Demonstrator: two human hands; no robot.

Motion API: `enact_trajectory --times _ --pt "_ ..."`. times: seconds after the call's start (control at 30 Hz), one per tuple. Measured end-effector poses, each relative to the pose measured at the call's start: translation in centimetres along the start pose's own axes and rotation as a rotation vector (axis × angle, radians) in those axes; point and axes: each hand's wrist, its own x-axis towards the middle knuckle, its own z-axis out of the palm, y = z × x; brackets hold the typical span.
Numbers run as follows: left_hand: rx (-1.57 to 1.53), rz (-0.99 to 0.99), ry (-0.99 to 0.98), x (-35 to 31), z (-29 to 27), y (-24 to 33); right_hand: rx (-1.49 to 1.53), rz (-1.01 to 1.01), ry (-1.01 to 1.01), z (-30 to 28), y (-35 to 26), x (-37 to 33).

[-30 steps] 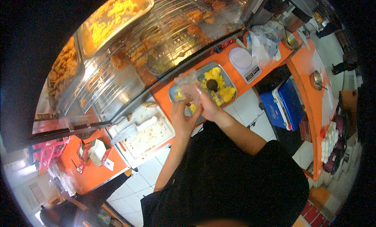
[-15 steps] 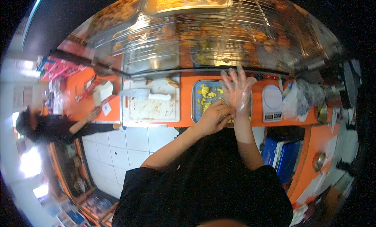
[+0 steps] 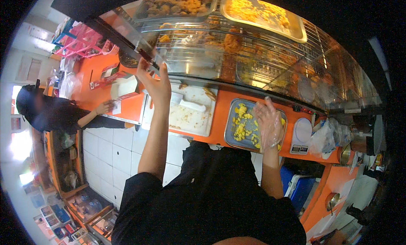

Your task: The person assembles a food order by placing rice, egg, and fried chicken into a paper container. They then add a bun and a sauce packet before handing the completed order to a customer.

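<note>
My left hand is raised to the glass door edge of a food display case, fingers curled on its dark frame. Over a metal tray of yellow food pieces hovers my right hand, wearing a clear plastic glove, fingers spread and holding nothing. A white cutting board with a white-handled knife lies on the orange counter between the two hands.
Behind the glass, the case holds trays of fried food. A white kitchen scale and a plastic bag sit right of the tray. At the left, another person in black reaches onto the counter. A blue cooler stands below.
My left hand has left my right wrist and moved up left to the display door edge. My right hand stays over the tray. The view has swung right.
</note>
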Motion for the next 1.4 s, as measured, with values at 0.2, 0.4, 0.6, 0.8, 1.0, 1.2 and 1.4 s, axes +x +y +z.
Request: enact_trajectory --times 0.2,0.4,0.6,0.8,1.0,1.2,1.4 --pt "-0.132 0.022 -0.044 2.4 -1.0 -2.4 -0.076 0.044 -0.127 6.0 6.5 -0.5" --pt "-0.310 0.139 -0.285 3.2 -3.2 -1.7 -0.344 0.148 -0.104 15.8 15.7 1.4" --pt "-0.471 0.212 -0.733 3.1 -7.9 -3.0 -0.921 -0.135 0.023 20.9 22.9 5.0" --pt "-0.419 0.081 -0.864 2.7 -15.5 -10.7 -1.548 -0.716 0.248 25.0 18.3 10.0" --pt "-0.306 -0.097 -0.839 0.5 -19.8 -13.8 -1.879 -0.286 0.648 28.2 15.3 16.9" --pt "-0.243 -0.154 -0.747 0.4 -21.5 -13.7 -1.832 -0.120 0.802 23.5 15.1 22.9" --pt "-0.231 -0.162 -0.664 0.1 -22.4 -14.2 -1.217 -0.550 0.716 21.6 15.6 22.9"
